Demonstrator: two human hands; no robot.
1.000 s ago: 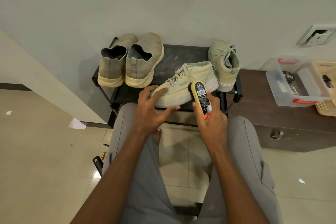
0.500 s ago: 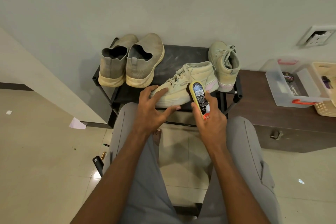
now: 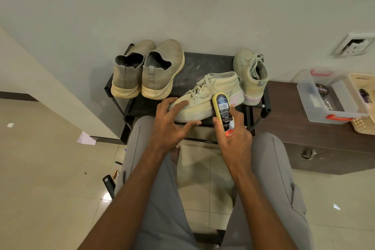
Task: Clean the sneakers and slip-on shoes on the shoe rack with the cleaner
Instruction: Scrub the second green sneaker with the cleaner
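Step in hand, by judgement: scrubbing of first sneaker. Cream lace-up high-top sneaker with pink heel patch (image 3: 213, 95) lying across front edge of black metal shoe rack (image 3: 203, 63), toe to the left. Left hand (image 3: 172, 122) spread wide over the toe, forefinger on the upper, thumb along the sole edge; steadying, not gripping. Right hand (image 3: 233, 136) wrapped round yellow oval-ended cleaner bottle with black label (image 3: 222, 109), fingers curled about its lower half, far end touching the sneaker's side near the heel. Matching pale high-top sneaker (image 3: 251, 75) at right end of rack, heel toward camera, untouched. Pair of grey knit slip-on shoes with cream soles (image 3: 148, 71) at left end, side by side, heels toward camera. Next move, as judged: firm hold on the toe, strokes of the applicator along the side panel, then a turn of the shoe for the far side. Writing: barcode and small white print on bottle label, too fine to read; red band at lower end with letters, illegible. Dark round tin (image 3: 321, 89) in clear plastic box with red handles (image 3: 316, 107), white lettering, not legible.
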